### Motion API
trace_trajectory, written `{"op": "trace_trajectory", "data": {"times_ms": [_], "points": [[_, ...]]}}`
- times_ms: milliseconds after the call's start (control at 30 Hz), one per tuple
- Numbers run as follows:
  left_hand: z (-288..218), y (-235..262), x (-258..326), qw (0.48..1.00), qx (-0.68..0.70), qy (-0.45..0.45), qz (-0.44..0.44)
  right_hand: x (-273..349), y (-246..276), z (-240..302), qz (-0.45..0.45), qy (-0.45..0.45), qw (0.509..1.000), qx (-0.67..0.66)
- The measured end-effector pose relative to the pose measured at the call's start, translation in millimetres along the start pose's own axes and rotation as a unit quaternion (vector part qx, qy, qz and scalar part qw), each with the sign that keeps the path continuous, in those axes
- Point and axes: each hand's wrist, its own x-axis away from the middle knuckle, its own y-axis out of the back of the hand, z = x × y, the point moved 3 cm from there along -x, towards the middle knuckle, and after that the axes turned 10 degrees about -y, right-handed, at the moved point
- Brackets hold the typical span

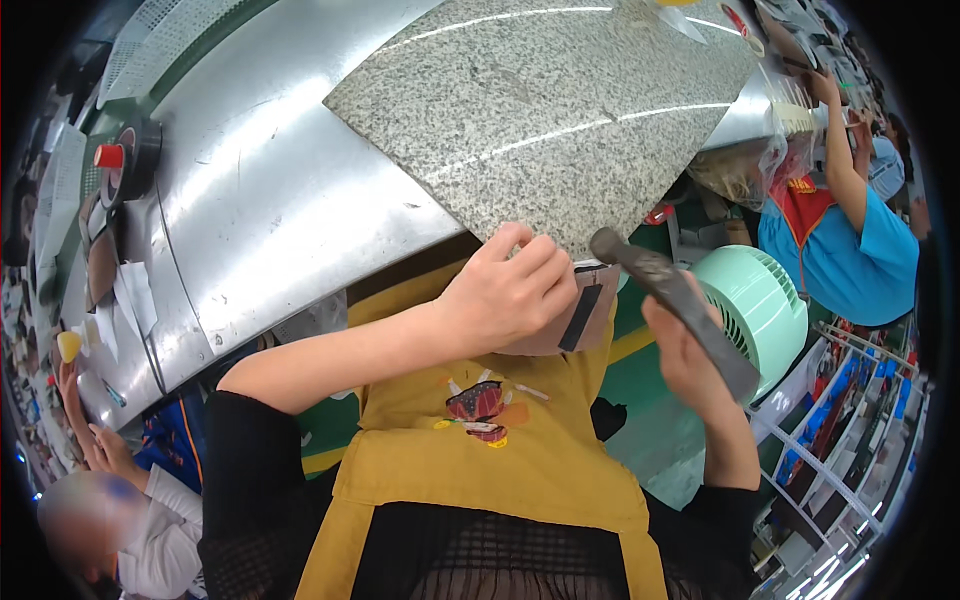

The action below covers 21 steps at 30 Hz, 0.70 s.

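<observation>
The person's left hand (505, 295) is closed around a flat, pinkish-brown leather-like piece (560, 335) and presses it against the near corner of a grey speckled granite slab (540, 110). A dark rectangular strip (580, 317) shows on the piece just below the fingers. The right hand (690, 365) is wrapped around the handle of a dark hammer (670, 300), whose rounded head points toward the piece and sits just beside it, not clearly touching.

The piece lies at the slab's edge, above the person's mustard-yellow apron (480, 440). It looks thin, light and flexible, so it would likely bend or slide unless pinned flat; holding it near the edge with fingertips clear of the hammer's path seems the safest grip. The hammer looks solid and heavy at the head, and is best held well down the handle, as it is here. The slab appears hard, heavy and stable.

The slab rests on a shiny metal workbench (270, 190), where rolls of tape (135, 155) stand at the far left. A mint-green fan (765, 305) sits to the right. Another person in a blue shirt (850, 250) works at the right, and a third person's hands (95, 440) show at lower left.
</observation>
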Motion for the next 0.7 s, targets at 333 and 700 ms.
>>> {"op": "trace_trajectory", "data": {"times_ms": [333,700], "points": [[6,2,0,0.999,0.043,0.026,0.017,-9,-18,-1,0.055,0.001,0.998,-0.025],[2,8,10,0.999,0.029,0.023,0.039,-10,-14,11,0.072,-0.009,0.997,-0.017]]}}
